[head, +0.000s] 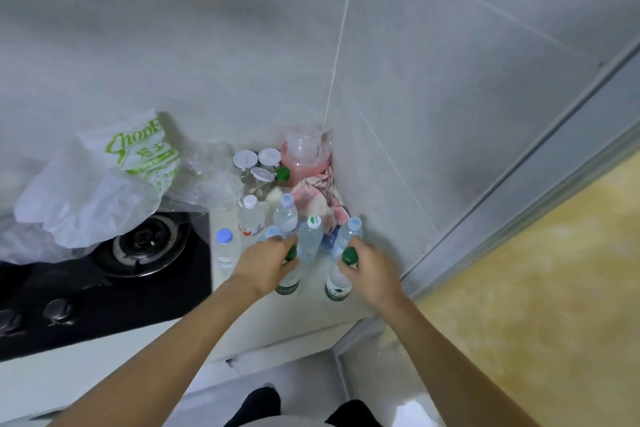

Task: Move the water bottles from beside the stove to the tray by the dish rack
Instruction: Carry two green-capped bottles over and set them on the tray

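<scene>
left hand (266, 262) clasps green-capped clear plastic bottle (290, 279) by its neck | right hand (372, 274) likewise, second green-capped bottle (337, 284) | neck grip suits lifting both off pale worktop (311, 319)

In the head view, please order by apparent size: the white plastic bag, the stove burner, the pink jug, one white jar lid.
1. white plastic bag
2. stove burner
3. pink jug
4. white jar lid

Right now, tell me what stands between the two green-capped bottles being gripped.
In the head view, a clear bottle with a white-and-green cap stands between the left hand's bottle and the right hand's bottle, slightly behind them.
</scene>
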Demonstrator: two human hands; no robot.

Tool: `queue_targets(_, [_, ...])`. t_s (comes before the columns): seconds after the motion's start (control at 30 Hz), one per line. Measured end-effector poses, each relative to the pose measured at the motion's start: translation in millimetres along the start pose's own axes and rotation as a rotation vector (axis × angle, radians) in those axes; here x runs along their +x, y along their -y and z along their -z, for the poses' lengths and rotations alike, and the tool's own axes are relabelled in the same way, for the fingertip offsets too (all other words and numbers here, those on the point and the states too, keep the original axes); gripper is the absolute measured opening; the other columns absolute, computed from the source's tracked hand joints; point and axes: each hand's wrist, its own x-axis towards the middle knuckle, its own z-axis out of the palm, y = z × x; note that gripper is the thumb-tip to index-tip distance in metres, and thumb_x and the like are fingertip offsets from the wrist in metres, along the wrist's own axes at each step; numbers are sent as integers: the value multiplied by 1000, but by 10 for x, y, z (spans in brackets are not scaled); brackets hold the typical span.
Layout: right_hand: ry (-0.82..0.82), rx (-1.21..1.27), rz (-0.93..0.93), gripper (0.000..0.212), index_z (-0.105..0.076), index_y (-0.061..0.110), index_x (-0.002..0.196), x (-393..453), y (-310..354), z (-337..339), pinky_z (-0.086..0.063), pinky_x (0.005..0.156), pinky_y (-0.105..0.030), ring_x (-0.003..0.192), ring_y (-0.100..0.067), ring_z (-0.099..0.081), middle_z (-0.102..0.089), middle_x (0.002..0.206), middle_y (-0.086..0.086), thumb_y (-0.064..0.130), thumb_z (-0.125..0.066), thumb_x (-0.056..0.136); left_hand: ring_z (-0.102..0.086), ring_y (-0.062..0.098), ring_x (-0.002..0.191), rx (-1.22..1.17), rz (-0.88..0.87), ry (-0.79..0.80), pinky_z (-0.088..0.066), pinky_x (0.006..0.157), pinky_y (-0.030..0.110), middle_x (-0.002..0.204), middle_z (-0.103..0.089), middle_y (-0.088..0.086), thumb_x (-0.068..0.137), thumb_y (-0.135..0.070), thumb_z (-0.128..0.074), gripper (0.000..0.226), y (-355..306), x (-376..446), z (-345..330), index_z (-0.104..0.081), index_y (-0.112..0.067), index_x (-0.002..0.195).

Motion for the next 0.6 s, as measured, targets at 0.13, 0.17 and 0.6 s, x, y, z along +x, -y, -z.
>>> queue_targets(0.13, [-53, 104, 115, 23, -52, 28, 86, -54, 337, 417, -37, 58, -34, 72, -24, -56, -54, 71, 5, 39, -72, 86, -58, 30, 82, -66, 80, -130, -44, 63, 38, 88, -62, 3, 99, -42, -61, 28, -133, -342, 498, -43, -22, 89])
queue_targets(0.17, [-73, 113, 163, 22, -56, 27, 86, -94, 436, 499, -41, 59, -35, 76, -24, -57, -57, 74, 5, 40, -73, 84, -60, 30, 82, -69, 107, -165, -43, 62, 37, 87, -63, 2, 97, -42, -63, 28, -158, -466, 619, -46, -22, 89])
queue_targets(0.6, [-49, 444, 727, 26, -63, 23, 76, -1398, 2368, 897, -44, 58, -33, 57, -6, -50, -58, 61, 10, 38, -84, 78, -66, 25, 56, -276, 522, -600, -59, 56, 48, 75, -67, 1, 93, -46, -70, 21, -358, -3397, 1695, -63, -26, 93])
